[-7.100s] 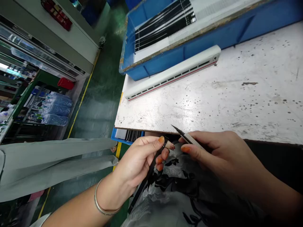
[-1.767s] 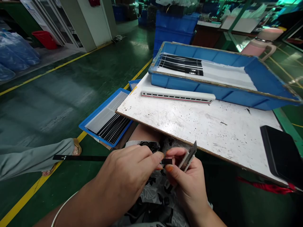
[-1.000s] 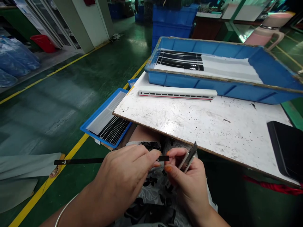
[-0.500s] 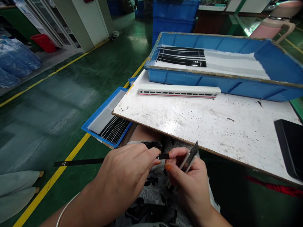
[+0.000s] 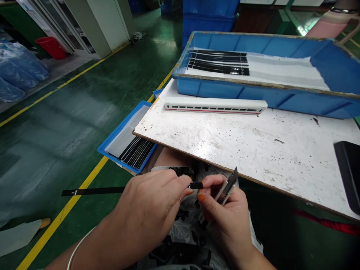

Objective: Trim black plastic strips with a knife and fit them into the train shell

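Observation:
A long black strip (image 5: pixel 95 191) runs level above my lap and passes behind my left hand (image 5: pixel 157 202). My left hand is closed on it, with thumb and fingers pinching near its right end. The short right end meets the fingertips of my right hand (image 5: pixel 225 210). That hand is closed around a utility knife (image 5: pixel 227 187), its blade pointing up and to the right beside the table edge. On the white table (image 5: pixel 202 138) lies a white model train car (image 5: pixel 215 105) with a red stripe and dark windows.
Behind the train car, a blue bin (image 5: pixel 239 84) holds black strips on white sheets. Lower left of the table, a blue tray (image 5: pixel 105 150) holds more strips. A black device (image 5: pixel 348 172) lies at the right. Part of a person's foot (image 5: pixel 45 223) shows far left.
The view has shifted slightly, so the bin and train car sit a little higher. At the far left, less of the other person shows. My hands keep nearly the same pose.

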Demonstrator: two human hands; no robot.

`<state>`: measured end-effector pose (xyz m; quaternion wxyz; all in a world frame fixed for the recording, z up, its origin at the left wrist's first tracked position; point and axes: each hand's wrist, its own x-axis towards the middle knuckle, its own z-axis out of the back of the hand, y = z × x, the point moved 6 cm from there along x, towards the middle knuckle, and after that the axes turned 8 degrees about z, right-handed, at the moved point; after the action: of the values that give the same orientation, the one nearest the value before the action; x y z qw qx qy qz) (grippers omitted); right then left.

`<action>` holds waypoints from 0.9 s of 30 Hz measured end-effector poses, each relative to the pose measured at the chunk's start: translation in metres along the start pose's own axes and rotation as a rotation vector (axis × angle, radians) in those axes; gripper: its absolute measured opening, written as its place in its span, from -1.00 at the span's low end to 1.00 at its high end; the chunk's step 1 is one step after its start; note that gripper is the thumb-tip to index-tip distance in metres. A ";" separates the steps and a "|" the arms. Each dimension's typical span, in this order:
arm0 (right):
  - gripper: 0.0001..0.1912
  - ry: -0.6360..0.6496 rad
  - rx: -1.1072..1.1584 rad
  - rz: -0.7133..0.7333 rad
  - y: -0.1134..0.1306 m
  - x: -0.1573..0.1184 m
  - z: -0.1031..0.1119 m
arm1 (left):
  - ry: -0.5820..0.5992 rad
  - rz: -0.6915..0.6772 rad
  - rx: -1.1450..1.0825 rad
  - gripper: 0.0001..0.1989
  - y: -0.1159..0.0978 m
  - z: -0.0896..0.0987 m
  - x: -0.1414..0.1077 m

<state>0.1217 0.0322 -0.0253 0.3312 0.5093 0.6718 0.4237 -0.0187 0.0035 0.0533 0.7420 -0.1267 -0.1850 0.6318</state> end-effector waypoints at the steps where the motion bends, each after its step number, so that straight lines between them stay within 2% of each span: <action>1: -0.85 -0.001 0.001 0.000 0.000 0.000 0.000 | -0.002 0.001 0.003 -0.77 0.000 0.000 0.000; 12: -0.85 -0.008 -0.008 0.020 0.001 0.002 0.001 | -0.038 -0.014 -0.002 -0.78 -0.001 0.000 0.000; 19: -0.85 -0.001 -0.095 0.063 0.004 0.004 0.002 | -0.020 0.003 -0.053 -0.80 0.001 0.000 0.002; 22: -0.86 -0.025 -0.191 0.132 0.016 0.010 0.015 | -0.028 0.052 -0.155 -0.81 0.006 -0.006 0.008; 25: -0.87 -0.067 -0.297 0.185 0.037 0.016 0.035 | -0.013 0.156 -0.359 -0.80 0.016 -0.020 0.018; 27: -0.77 -0.012 -0.418 0.187 0.050 0.019 0.044 | 0.039 0.245 -0.531 -0.77 0.023 -0.033 0.024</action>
<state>0.1753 0.0668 0.0011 0.3927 0.4921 0.5176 0.5795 -0.0210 0.0329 0.0164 0.6042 -0.3500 -0.3131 0.6437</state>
